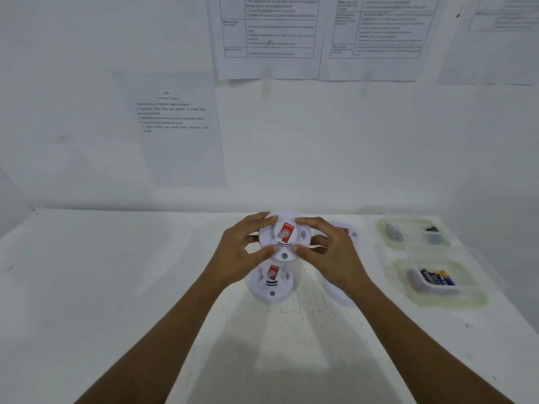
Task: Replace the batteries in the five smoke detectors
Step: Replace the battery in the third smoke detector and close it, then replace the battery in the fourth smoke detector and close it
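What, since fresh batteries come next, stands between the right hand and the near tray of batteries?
Nothing visible: bare table separates the right hand from the near battery tray. That hand, with the left hand, grips a smoke detector.

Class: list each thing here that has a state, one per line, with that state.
Held smoke detector: held, label up.
Left hand: grips held smoke detector.
Right hand: grips it too.
Near smoke detector: lying on table, label up.
Far smoke detector: on table, partly hidden.
Near tray: holds batteries.
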The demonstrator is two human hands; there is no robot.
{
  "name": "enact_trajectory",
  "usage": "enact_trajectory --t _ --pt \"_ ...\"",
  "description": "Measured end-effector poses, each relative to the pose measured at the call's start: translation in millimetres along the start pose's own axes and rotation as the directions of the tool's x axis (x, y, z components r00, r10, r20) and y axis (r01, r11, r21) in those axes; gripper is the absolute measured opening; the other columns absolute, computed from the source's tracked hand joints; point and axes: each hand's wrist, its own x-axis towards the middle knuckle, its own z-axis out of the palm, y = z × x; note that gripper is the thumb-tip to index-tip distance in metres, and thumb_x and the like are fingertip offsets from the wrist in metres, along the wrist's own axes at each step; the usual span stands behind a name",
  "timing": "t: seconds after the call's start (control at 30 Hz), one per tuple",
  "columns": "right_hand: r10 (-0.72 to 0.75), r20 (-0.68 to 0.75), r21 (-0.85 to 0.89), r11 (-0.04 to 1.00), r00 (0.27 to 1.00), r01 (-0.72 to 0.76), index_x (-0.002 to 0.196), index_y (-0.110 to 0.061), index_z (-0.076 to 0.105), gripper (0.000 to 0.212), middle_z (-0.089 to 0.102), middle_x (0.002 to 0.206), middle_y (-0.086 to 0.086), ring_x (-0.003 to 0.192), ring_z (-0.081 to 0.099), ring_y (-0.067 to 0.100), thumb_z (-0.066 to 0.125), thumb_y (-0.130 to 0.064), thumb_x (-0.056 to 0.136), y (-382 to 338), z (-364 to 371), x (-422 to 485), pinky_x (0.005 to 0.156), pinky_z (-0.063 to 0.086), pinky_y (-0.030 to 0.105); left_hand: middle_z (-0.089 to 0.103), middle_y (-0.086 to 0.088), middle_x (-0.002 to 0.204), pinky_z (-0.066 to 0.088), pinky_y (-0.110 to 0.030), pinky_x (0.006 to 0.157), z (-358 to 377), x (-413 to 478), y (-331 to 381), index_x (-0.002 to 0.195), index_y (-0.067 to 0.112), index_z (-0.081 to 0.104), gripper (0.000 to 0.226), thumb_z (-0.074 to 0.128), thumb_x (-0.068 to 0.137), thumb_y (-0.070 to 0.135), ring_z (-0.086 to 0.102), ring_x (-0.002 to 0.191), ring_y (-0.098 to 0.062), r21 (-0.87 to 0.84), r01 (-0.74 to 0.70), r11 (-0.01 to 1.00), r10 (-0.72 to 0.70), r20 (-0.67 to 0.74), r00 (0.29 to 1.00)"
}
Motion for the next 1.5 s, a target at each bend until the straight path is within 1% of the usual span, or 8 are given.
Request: enact_trajectory --t 0.27,0.6,0.77,0.87,0.97,1.13,1.37,1.5 --pt "-0.031 -0.011 -0.098 0.995 0.999 0.03 0.121 -0.026 0.065 0.044 0.07 0.114 -0.009 0.095 0.07 0.012 0.08 -0.019 0.081 9.8 10.0 13.9 0.075 0.06 0.028 0.052 0.007 0.137 0.054 -0.029 0.093 -10.8 6.2 -18.9 0.127 0.024 0.06 0.054 0.077 0.077 0.031 0.053 0.124 -0.015 0.041 -0.005 0.999 0.005 0.001 1.0" --pt "-0.061 -0.015 -0.134 0.989 0.998 0.059 0.121 -0.023 0.064 0.045 0.065 0.12 -0.011 0.099 0.068 0.013 0.08 -0.019 0.08 23.6 26.9 32.8 0.073 0.057 0.02 0.05 0.006 0.135 0.054 -0.024 0.088 -24.3 11.7 -35.5 0.125 0.026 0.061 0.051 0.078 0.077 0.021 0.054 0.122 -0.014 0.047 -0.014 0.999 0.015 -0.017 1.0" --pt "-0.062 -0.019 -0.192 0.98 0.998 0.057 0.119 -0.03 0.064 0.046 0.062 0.119 -0.011 0.101 0.067 0.014 0.082 -0.022 0.078 30.1 34.6 42.0 0.077 0.06 0.025 0.058 0.006 0.127 0.056 -0.025 0.087 -29.1 9.5 -40.0 0.124 0.025 0.059 0.05 0.078 0.078 0.019 0.06 0.112 -0.01 0.06 0.002 0.998 0.0 -0.041 0.999" --pt "-0.042 0.019 -0.269 0.962 0.999 0.045 0.115 -0.042 0.062 0.047 0.066 0.115 -0.015 0.1 0.067 0.007 0.083 -0.028 0.076 32.6 43.5 47.2 0.082 0.058 0.024 0.061 0.014 0.124 0.051 -0.019 0.093 -37.5 5.5 -49.6 0.135 0.026 0.05 0.066 0.08 0.077 0.024 0.061 0.109 -0.004 0.088 0.074 0.993 -0.069 -0.061 0.996" --pt "0.014 0.056 -0.345 0.938 0.998 0.007 0.127 -0.044 0.053 0.061 0.069 0.111 -0.015 0.101 0.065 0.003 0.081 -0.037 0.072 37.3 62.2 59.2 0.088 0.055 0.028 0.053 0.024 0.13 0.038 -0.009 0.097 -51.3 2.9 -63.0 0.146 0.031 0.032 0.087 0.079 0.074 0.037 0.053 0.117 0.003 0.167 0.186 0.968 -0.169 -0.107 0.98" --pt "0.155 0.125 -0.501 0.863 0.98 -0.073 0.137 -0.04 0.04 0.074 0.067 0.115 -0.002 0.099 0.062 0.015 0.079 -0.04 0.074 43.8 97.9 87.0 0.087 0.054 0.034 0.052 0.0 0.139 0.038 -0.027 0.102 -69.9 2.4 -92.2 0.148 0.027 0.025 0.093 0.079 0.074 0.035 0.05 0.127 -0.014 0.214 0.341 0.915 -0.317 -0.137 0.938" --pt "0.279 0.171 -0.603 0.788 0.945 -0.123 0.141 -0.034 0.037 0.069 0.063 0.116 0.009 0.095 0.054 0.018 0.072 -0.035 0.082 59.7 124.8 113.7 0.075 0.047 0.031 0.057 -0.002 0.136 0.04 -0.039 0.107 -80.8 10.8 -133.2 0.149 0.024 0.026 0.088 0.072 0.078 0.05 0.054 0.123 -0.022 0.32 0.408 0.855 -0.394 -0.112 0.912" --pt "0.29 0.119 -0.588 0.791 0.95 -0.168 0.141 -0.031 0.039 0.064 0.062 0.123 0.009 0.098 0.053 0.018 0.07 -0.038 0.085 69.4 128.8 118.3 0.076 0.042 0.028 0.057 -0.002 0.136 0.037 -0.048 0.109 -79.0 16.7 -136.2 0.148 0.018 0.03 0.091 0.05 0.075 0.067 0.056 0.12 -0.024 0.378 0.384 0.842 -0.37 -0.114 0.922"
